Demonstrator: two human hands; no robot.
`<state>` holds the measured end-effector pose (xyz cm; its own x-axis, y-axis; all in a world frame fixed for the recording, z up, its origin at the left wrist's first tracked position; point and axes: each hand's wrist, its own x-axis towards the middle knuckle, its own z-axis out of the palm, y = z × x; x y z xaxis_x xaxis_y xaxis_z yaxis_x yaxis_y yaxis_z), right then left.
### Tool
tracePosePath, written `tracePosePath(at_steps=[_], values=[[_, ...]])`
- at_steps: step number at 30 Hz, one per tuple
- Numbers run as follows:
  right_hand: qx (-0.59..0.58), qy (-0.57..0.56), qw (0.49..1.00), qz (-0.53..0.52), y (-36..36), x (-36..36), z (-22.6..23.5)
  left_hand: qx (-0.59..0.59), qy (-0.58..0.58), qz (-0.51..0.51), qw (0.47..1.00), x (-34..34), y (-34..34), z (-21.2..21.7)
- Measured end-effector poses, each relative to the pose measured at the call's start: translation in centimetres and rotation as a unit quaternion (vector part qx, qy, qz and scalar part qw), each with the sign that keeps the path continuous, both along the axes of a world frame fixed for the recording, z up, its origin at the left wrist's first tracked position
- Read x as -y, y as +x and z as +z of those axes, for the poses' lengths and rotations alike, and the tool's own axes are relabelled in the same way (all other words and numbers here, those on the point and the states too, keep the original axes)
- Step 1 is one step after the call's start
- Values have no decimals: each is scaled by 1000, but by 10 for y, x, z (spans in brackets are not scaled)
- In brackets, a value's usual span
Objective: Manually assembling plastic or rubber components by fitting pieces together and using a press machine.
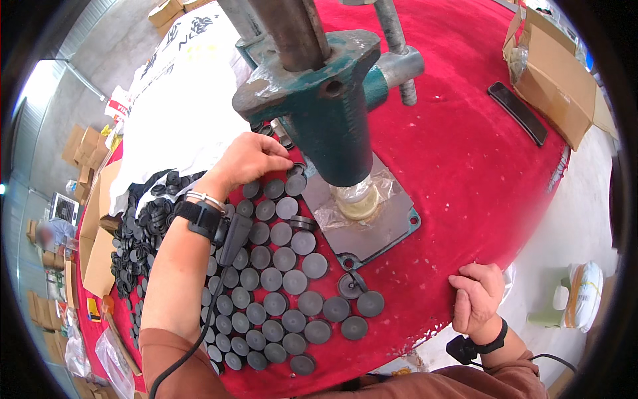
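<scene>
My left hand (251, 158) reaches past the left side of the press, with thumb and fingers pinched together at the edge of a small round black cap (296, 170). Below it, many dark grey round caps (272, 279) lie spread in rough rows on the red cloth. The green press (325, 113) stands with its ram over a clear-wrapped, pale round die (359, 201) on a metal base plate (382, 229). My right hand (477, 292) rests at the near right table edge, fingers curled, with nothing visible in it.
A white sack (186, 93) and a heap of black caps (149, 226) lie to the left. At the far right are a phone (517, 113) and an opened cardboard box (555, 76). A person (56, 229) is in the left background. Red cloth (465, 179) covers the table.
</scene>
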<state>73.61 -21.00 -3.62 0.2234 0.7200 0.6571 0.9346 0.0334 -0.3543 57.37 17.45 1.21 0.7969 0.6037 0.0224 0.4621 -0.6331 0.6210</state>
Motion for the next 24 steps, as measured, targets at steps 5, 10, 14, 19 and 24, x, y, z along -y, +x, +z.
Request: tracePosePath(at_steps=[5,10,14,19,24], values=[[0,5,1000,-1,0,0,-2,-103,110,-10,989,6,15,1],[-2,6,1000,4,-2,1,-1,12,290,66,955,-39,0,4],[1,2,1000,-5,-1,3,-2,-73,122,159,977,-23,-22,42],[-1,5,1000,-2,-1,1,-2,-243,127,48,960,-20,-55,49],[-2,2,1000,-3,-2,0,-1,-188,215,75,955,-17,-53,16]])
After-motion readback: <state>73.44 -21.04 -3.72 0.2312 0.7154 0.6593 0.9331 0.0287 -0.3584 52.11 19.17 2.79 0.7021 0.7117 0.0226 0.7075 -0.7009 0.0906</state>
